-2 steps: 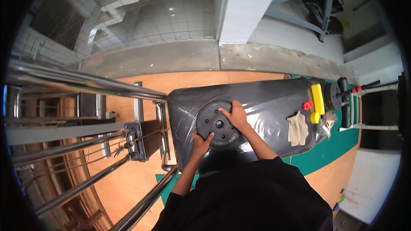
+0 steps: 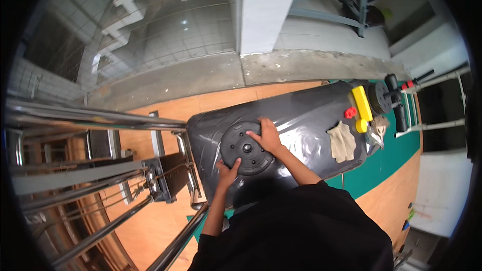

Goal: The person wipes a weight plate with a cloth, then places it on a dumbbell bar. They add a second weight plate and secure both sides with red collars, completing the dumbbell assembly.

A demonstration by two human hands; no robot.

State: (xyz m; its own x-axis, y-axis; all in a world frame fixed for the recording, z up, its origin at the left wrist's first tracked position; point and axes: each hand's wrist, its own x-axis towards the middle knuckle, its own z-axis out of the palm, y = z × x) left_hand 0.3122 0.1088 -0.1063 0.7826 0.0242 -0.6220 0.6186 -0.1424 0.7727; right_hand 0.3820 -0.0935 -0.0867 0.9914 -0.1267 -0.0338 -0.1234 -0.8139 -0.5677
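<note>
1. Closest on my feed, the left hand (image 2: 227, 174): half curled at the lower-left rim of the black weight plate (image 2: 246, 146), thumb on its face, other fingers mostly hidden at the edge.
2. Across from it, the right hand (image 2: 269, 135) has the upper-right rim, palm spread wider, thumb stretched over the face. Both have hold of the plate, as I read it.
3. And here's the plate: round, matt dark, raised rim, a ring of small holes or studs around a central boss. It's face up over the left part of the plastic-covered table (image 2: 301, 108); whether it's resting or slightly lifted, I can't tell.
4. Progress, by my judgement: the two-handed grip is made, the release isn't. No loose part sits on the plate's face.
5. Farther right, pale gloves (image 2: 342, 143) lie flat, a red knob-like piece (image 2: 350, 113) beyond them, then a yellow block (image 2: 361, 105), all well apart from both hands.
6. Farthest along that side, a second dark plate (image 2: 380, 98) stands beside a black bar with a red band (image 2: 408, 85).
</note>
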